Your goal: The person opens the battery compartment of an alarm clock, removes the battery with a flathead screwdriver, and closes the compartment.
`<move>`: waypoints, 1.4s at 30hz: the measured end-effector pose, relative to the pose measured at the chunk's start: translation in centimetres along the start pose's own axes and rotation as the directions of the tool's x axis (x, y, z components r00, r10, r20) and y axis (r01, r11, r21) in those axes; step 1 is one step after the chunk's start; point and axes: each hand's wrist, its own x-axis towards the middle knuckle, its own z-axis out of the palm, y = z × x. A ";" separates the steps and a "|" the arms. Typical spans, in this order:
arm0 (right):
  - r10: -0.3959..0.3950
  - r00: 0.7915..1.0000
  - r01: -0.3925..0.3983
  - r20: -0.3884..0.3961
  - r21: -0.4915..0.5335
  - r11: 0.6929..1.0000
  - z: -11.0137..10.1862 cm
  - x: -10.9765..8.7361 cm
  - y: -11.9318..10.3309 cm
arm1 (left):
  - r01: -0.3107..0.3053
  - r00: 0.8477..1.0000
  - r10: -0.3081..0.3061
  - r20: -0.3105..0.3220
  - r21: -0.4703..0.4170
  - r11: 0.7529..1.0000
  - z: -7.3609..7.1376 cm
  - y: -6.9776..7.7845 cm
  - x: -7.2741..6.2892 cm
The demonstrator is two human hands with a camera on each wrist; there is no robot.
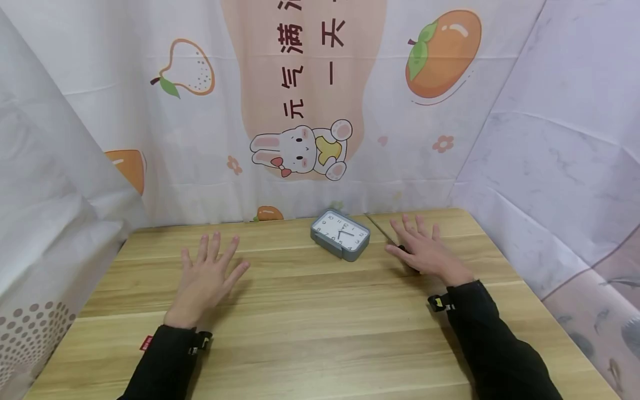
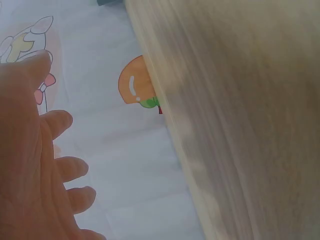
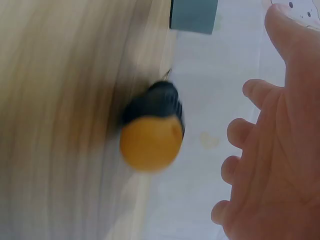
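My left hand (image 1: 202,286) is spread above the left part of the wooden table (image 1: 300,311), fingers apart and nothing in it. On the right, my right hand (image 1: 427,253) hovers with its fingers spread over a screwdriver (image 3: 152,135). That screwdriver has a black handle with an orange end and a thin shaft reaching to the table's back edge; the hand hides most of the handle in the head view. Left of the right hand lies a grey-blue alarm clock (image 1: 341,233) with a white dial, face up. In the right wrist view the fingers stay apart from the screwdriver.
Behind the table hangs a white curtain (image 1: 200,139) printed with fruit and a rabbit. More cloth flanks the table, a white sheet (image 1: 45,194) at the left and a marbled sheet (image 1: 565,155) at the right.
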 end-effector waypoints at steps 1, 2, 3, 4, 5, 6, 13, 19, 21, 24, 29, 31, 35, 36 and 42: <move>-0.005 1.000 0.005 0.000 0.002 1.000 0.0 0.1 -0.3 | -0.003 1.000 0.003 -0.001 0.001 1.000 0.1 0.0 0.0; -0.010 1.000 0.010 -0.001 0.004 1.000 0.1 0.3 -0.5 | -0.005 1.000 0.005 -0.002 -0.001 1.000 0.1 0.1 0.1; -0.018 1.000 0.018 0.001 0.011 1.000 0.1 0.4 -0.8 | -0.006 1.000 0.006 -0.002 -0.003 1.000 0.1 0.1 0.1; -0.023 1.000 0.023 0.003 0.018 1.000 0.1 0.6 -1.0 | -0.006 1.000 0.006 -0.001 -0.003 1.000 0.2 0.2 0.1; -0.028 1.000 0.028 0.003 0.019 0.999 0.1 0.7 -1.3 | -0.006 1.000 0.006 0.000 -0.003 1.000 0.2 0.2 0.2; -0.032 0.999 0.032 0.004 0.017 0.999 0.2 0.9 -1.5 | -0.005 1.000 0.005 0.003 -0.002 1.000 0.2 0.2 0.2; -0.052 0.999 0.052 0.000 0.006 0.999 0.7 2.1 -2.7 | -0.007 1.000 0.007 0.021 -0.013 1.000 0.4 0.7 0.6; -0.066 0.998 0.066 0.005 0.025 0.998 0.7 2.6 -4.0 | -0.029 0.999 0.030 0.021 -0.005 1.000 0.6 1.7 1.6; -0.070 0.998 0.070 0.006 0.028 0.997 0.8 2.8 -4.4 | -0.041 0.999 0.041 0.012 -0.007 0.999 0.7 2.2 1.9; -0.086 0.996 0.086 0.006 0.034 0.996 1.2 3.2 -5.0 | -0.053 0.999 0.053 0.004 -0.022 0.998 0.8 2.8 2.4; -0.104 0.995 0.103 0.010 0.081 0.991 1.7 3.9 -6.3 | -0.051 0.999 0.052 0.017 -0.060 0.997 1.1 3.8 3.3; -0.094 0.995 0.092 0.018 0.112 0.989 2.0 4.1 -6.7 | -0.049 0.998 0.050 0.024 -0.067 0.997 1.3 4.2 3.6; -0.064 0.997 0.058 0.040 0.145 0.988 2.6 4.6 -7.2 | -0.050 0.999 0.051 0.015 -0.077 0.996 1.5 4.8 4.1; -0.059 0.997 0.051 0.044 0.150 0.987 2.8 4.7 -7.3 | -0.050 0.999 0.052 0.015 -0.080 0.995 1.5 5.0 4.2; -0.062 0.998 0.059 0.023 0.141 0.988 3.6 5.2 -7.2 | -0.055 0.997 0.060 0.040 -0.112 0.992 1.9 5.9 4.8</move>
